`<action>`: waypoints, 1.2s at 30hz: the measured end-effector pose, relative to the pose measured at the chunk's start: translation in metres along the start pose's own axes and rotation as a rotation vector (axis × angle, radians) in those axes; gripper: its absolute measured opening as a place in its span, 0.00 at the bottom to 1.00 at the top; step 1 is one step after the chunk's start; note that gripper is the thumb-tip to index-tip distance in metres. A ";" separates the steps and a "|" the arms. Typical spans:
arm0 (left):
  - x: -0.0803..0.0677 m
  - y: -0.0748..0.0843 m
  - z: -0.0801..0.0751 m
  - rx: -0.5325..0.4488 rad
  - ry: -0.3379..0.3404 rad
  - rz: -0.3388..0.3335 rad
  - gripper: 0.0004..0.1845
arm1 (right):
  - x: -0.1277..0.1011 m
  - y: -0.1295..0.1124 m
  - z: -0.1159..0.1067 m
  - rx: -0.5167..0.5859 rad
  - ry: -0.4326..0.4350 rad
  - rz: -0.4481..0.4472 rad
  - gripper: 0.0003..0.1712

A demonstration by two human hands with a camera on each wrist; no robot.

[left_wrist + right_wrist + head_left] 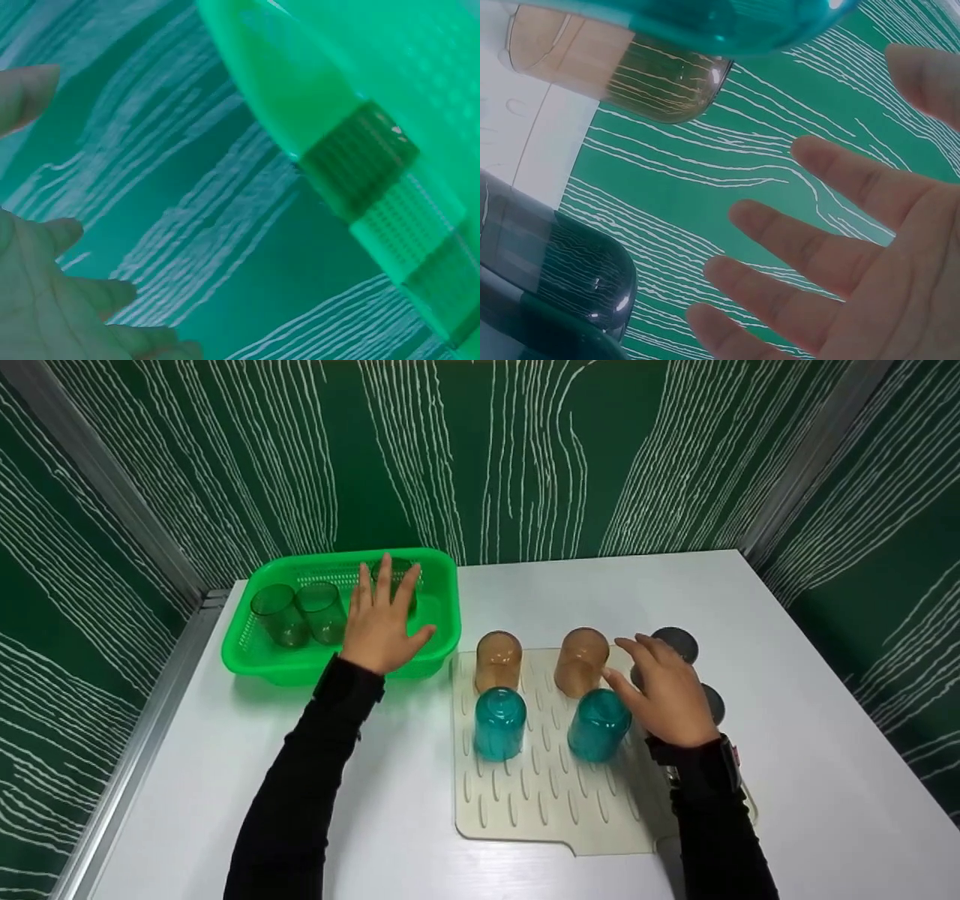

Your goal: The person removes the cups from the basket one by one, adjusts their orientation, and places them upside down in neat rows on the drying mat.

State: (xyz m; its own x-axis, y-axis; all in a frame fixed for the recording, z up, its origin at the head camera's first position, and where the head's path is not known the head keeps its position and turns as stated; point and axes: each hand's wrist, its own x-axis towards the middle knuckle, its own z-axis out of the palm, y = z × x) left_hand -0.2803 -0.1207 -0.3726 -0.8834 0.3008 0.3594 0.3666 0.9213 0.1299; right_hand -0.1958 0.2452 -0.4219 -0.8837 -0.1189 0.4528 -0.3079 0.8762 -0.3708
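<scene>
Sleeves: your black sleeves reach in from the near side.
Right hand: your right hand hovers beside the right blue glass, fingers spread, partly hiding the dark glasses.
Left hand: your left hand is over the green basket, fingers spread.
Basket: far left on the desk; two glasses at its left, a third glass partly behind your fingers.
Ribbed mat: left blue glass near, two amber glasses far, all upside down.
</scene>
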 end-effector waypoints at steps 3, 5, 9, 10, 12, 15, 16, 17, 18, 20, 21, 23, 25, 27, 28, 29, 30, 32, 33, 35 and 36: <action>0.014 -0.005 0.001 0.029 -0.059 -0.041 0.44 | 0.000 0.000 0.000 0.001 0.004 -0.010 0.31; 0.024 -0.008 0.001 0.047 -0.094 -0.067 0.45 | 0.000 0.000 0.000 0.002 0.004 -0.012 0.31; 0.041 -0.013 0.001 0.082 -0.153 -0.107 0.47 | 0.000 0.000 0.001 0.005 0.002 -0.012 0.30; 0.045 -0.014 0.001 0.089 -0.172 -0.117 0.47 | 0.000 0.000 0.001 0.005 0.002 -0.013 0.30; 0.053 -0.016 0.003 0.097 -0.233 -0.144 0.48 | 0.000 0.001 0.001 0.004 0.004 -0.015 0.30; 0.066 -0.029 0.024 0.093 -0.269 -0.140 0.52 | 0.000 0.002 0.001 0.003 0.005 -0.017 0.30; 0.068 -0.031 0.027 0.078 -0.289 -0.138 0.52 | 0.000 0.002 0.001 0.005 0.004 -0.016 0.30; 0.069 -0.033 0.029 0.058 -0.308 -0.135 0.52 | 0.000 0.002 0.001 0.005 0.005 -0.018 0.30; 0.069 -0.035 0.032 0.031 -0.317 -0.130 0.52 | 0.000 0.001 0.001 0.006 0.003 -0.022 0.30; 0.067 -0.035 0.030 -0.021 -0.354 -0.134 0.51 | -0.001 0.001 0.001 0.010 0.000 -0.029 0.30; 0.065 -0.032 0.023 -0.042 -0.383 -0.142 0.50 | -0.001 0.000 0.000 0.012 -0.002 -0.031 0.30; 0.066 -0.035 0.026 -0.061 -0.410 -0.157 0.50 | -0.001 0.000 0.001 0.015 -0.002 -0.035 0.30; 0.067 -0.037 0.027 -0.055 -0.435 -0.169 0.50 | -0.001 0.000 0.001 0.015 -0.005 -0.031 0.30; 0.069 -0.037 0.025 -0.029 -0.449 -0.185 0.49 | 0.000 -0.001 0.002 0.013 -0.007 -0.031 0.30; 0.069 -0.037 0.024 -0.022 -0.455 -0.194 0.49 | 0.000 -0.002 0.002 0.011 -0.007 -0.034 0.30; 0.070 -0.036 0.022 -0.017 -0.460 -0.203 0.48 | 0.000 -0.002 0.002 0.009 -0.007 -0.037 0.30; 0.070 -0.035 0.020 -0.010 -0.467 -0.212 0.46 | 0.000 -0.002 0.003 0.005 -0.006 -0.041 0.30; 0.070 -0.033 0.018 0.003 -0.484 -0.225 0.43 | 0.000 -0.003 0.003 0.004 -0.001 -0.046 0.31; 0.069 -0.032 0.017 0.002 -0.491 -0.226 0.40 | 0.000 -0.003 0.003 0.005 0.000 -0.046 0.31; 0.069 -0.031 0.017 0.018 -0.500 -0.219 0.34 | 0.000 -0.003 0.003 0.006 0.002 -0.043 0.31; 0.069 -0.030 0.018 0.031 -0.501 -0.213 0.30 | -0.001 -0.003 0.003 0.008 0.002 -0.040 0.31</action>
State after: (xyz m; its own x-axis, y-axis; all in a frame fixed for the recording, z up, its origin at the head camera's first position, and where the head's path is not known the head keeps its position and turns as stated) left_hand -0.3577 -0.1229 -0.3686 -0.9710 0.1801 -0.1572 0.1619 0.9792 0.1221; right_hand -0.1951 0.2417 -0.4234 -0.8699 -0.1530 0.4690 -0.3459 0.8670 -0.3587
